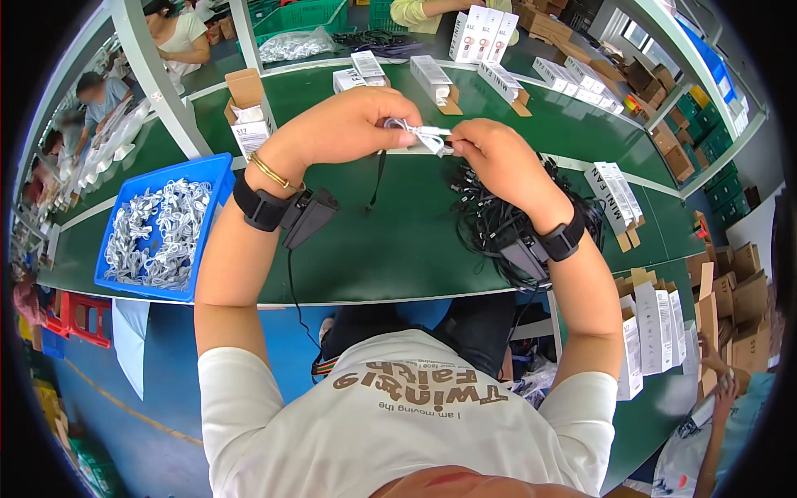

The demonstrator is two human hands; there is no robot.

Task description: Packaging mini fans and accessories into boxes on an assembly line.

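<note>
Over the middle of the green table, my left hand point(365, 124) pinches a coiled white charging cable point(425, 137) between thumb and fingers. My right hand point(502, 158) is closed on the cable's other end, fingertips together. A thin black cord point(378, 178) hangs below my left hand; where its top end is held I cannot make out. To the left stands a blue tray point(226, 170) with many bundled white cables point(178, 207) inside. Under my right forearm lies a tangled heap of black cords point(477, 220).
An opened white box point(249, 116) stands beyond my left arm. More white boxes point(432, 79) lie along the far strip, others point(656, 324) at the right. Metal posts point(154, 79) rise from the table. Co-workers sit at the far side, and another's hands point(722, 378) show at lower right.
</note>
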